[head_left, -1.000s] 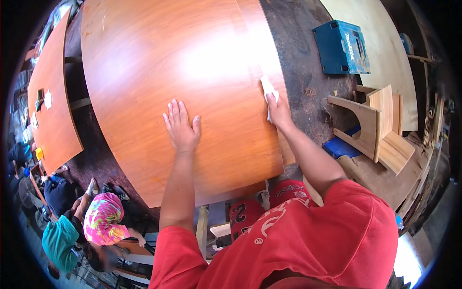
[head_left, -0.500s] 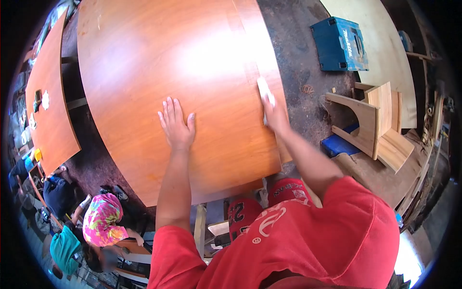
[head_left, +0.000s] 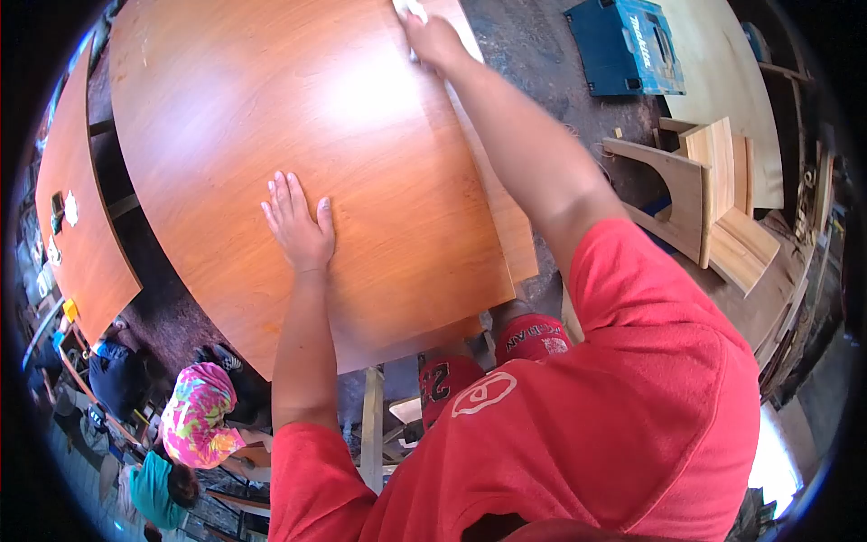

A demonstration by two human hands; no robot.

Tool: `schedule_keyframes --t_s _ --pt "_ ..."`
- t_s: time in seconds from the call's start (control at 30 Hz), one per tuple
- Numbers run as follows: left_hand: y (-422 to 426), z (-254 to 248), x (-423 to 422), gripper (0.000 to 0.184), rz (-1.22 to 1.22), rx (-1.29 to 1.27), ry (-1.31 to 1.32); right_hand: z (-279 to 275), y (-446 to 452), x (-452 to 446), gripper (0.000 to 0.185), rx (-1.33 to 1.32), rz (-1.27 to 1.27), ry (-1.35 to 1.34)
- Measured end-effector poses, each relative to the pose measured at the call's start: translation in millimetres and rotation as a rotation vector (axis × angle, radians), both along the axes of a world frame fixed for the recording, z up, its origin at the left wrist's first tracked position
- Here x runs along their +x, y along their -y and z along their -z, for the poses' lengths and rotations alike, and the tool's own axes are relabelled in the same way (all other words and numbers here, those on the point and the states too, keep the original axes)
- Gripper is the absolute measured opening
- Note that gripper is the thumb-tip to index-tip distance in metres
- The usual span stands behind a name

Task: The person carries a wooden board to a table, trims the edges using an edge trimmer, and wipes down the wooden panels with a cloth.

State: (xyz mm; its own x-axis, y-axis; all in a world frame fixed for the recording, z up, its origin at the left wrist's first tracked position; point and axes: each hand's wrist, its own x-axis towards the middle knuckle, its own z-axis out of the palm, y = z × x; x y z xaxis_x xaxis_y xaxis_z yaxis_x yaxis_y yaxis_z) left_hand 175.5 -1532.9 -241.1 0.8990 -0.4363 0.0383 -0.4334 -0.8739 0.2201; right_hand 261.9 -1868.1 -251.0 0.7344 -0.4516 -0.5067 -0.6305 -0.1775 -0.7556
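A large varnished wooden panel (head_left: 388,262) with a bright glare on it lies flat in front of me. My left hand (head_left: 301,226) rests palm down on the panel, fingers spread, holding nothing. Stretched far forward, my right hand (head_left: 433,42) is closed around a white folded pad (head_left: 412,9) on the panel near its right edge. Whether the pad is cloth or sanding paper I cannot tell. A second narrow strip of wood (head_left: 517,244) shows along the panel's right side.
Right of the panel are a blue Makita case (head_left: 623,50) and an unfinished wooden piece (head_left: 695,194). Another varnished panel (head_left: 86,199) stands at the left with small items on it. Several people, one in a tie-dye shirt (head_left: 200,415), are at lower left.
My right hand has slid forward with the white pad along the panel's right edge. My left hand stays flat on the panel. The whole view has shifted slightly.
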Motion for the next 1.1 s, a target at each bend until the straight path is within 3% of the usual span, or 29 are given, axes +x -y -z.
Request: schedule_keyframes --t_s 0.07,0.1,0.13,0.2,0.23,0.3,0.33,0.4,0.47,0.5,0.53,0.57,0.6,0.63,0.7,0.8,0.83,0.87,0.9,0.97,1.0,1.1 --pt "-1 2 1 0.065 0.007 0.003 0.007 -9 -16 -51 0.053 -0.197 -0.035 0.063" --pt "-1 2 1 0.065 0.008 0.013 0.011 -14 -30 -95 0.051 -0.18 0.035 -0.034" --pt "-1 1 1 0.065 0.008 0.01 0.012 -17 -38 -142 0.047 0.037 0.041 -0.071" --pt "0 -1 -1 0.065 0.008 0.027 0.009 -36 -68 -239 0.038 0.069 0.095 0.012" --pt "-1 -1 -2 0.065 0.005 0.028 0.007 -46 -77 -274 0.038 0.12 0.108 -0.218" --pt "0 -1 -1 0.065 0.0 0.038 -0.005 15 -86 -357 0.036 -0.233 -0.087 0.13" --pt "0 -1 -1 0.065 0.002 0.039 -0.007 -1 -83 -341 0.036 -0.232 -0.085 0.128" --pt "0 1 -2 0.065 0.011 0.012 0.026 -51 -72 -265 0.036 0.142 0.079 -0.105" --pt "1 1 -2 0.065 0.011 0.01 0.024 -7 -51 -188 0.04 -0.061 0.03 0.094" --pt "1 0 -3 0.065 0.007 0.003 0.028 -26 -40 -135 0.045 -0.125 0.027 0.013" --pt "3 1 -2 0.065 0.013 0.007 0.028 -6 -23 -87 0.051 -0.144 -0.04 -0.034" --pt "3 2 -1 0.065 0.016 0.0 0.046 7 -8 -43 0.055 -0.108 -0.062 0.04" --pt "1 4 -2 0.065 0.019 -0.005 0.058 -15 -2 -15 0.056 -0.025 -0.056 -0.001" --pt "0 6 -3 0.065 0.027 -0.002 0.045 5 -3 6 0.073 0.18 0.112 0.243" --pt "-1 7 -2 0.06 0.027 -0.024 0.081 14 4 9 0.066 0.145 0.034 0.173" --pt "1 3 -4 0.06 0.018 -0.017 0.061 8 -17 -67 0.055 -0.163 -0.011 0.074" --pt "1 2 -5 0.06 0.021 -0.014 0.054 -7 -30 -118 0.053 -0.079 -0.024 -0.032" --pt "1 1 -6 0.06 0.019 -0.013 0.047 -36 -45 -169 0.046 -0.019 -0.006 0.005" --pt "2 1 -3 0.06 0.016 -0.017 0.049 -24 -63 -228 0.039 0.073 0.07 0.104" --pt "2 2 -2 0.06 0.013 -0.016 0.05 -37 -88 -327 0.034 0.094 0.111 -0.103" --pt "2 2 -3 0.06 0.012 -0.015 0.047 -2 -99 -387 0.035 -0.152 -0.002 0.031" --pt "2 2 -3 0.06 0.015 -0.002 0.06 -20 -97 -368 0.035 -0.051 0.047 -0.102"
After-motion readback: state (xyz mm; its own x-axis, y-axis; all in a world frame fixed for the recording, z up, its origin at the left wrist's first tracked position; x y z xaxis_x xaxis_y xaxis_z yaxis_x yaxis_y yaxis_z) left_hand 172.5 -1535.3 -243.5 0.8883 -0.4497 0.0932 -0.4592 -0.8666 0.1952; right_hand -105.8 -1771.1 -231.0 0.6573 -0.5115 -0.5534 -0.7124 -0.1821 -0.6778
